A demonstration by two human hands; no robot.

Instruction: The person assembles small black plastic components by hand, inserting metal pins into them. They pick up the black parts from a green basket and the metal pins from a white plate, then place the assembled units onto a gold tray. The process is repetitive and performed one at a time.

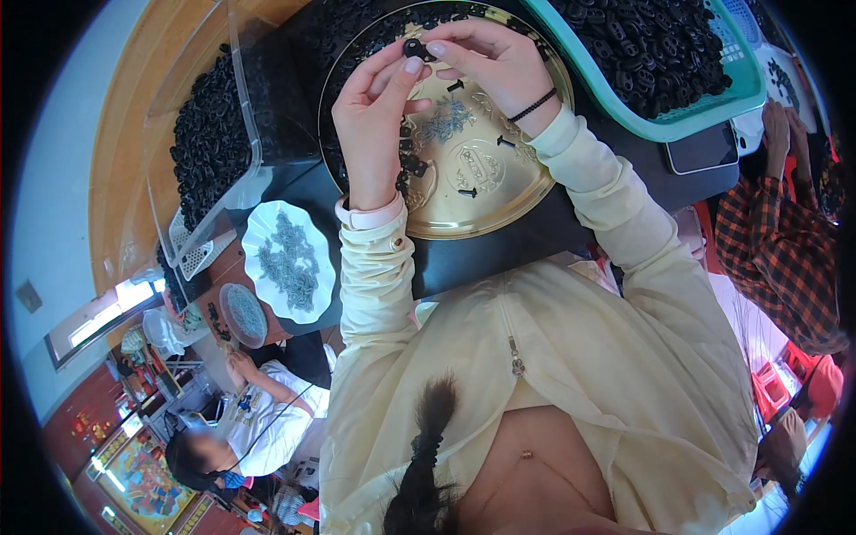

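Over the far part of a round gold tray (526, 185), my left hand (373, 111) and my right hand (499, 64) meet. Between their fingertips is a small black plastic cord lock (414, 48), pinched from both sides; a round hole shows in it. A loose heap of tiny metal springs (448, 120) lies on the tray below my right hand. Several black T-shaped plungers (468, 193) are scattered around it. More black parts (412, 166) lie beside my left wrist, partly hidden by it.
A clear bin (254, 98) of black parts stands left. Below it are a white scalloped plate (325, 267) and a clear bowl (259, 339), both holding springs. A green basket (753, 85) of cord-lock bodies is at right, above a phone-like slab (703, 153). People sit at both sides.
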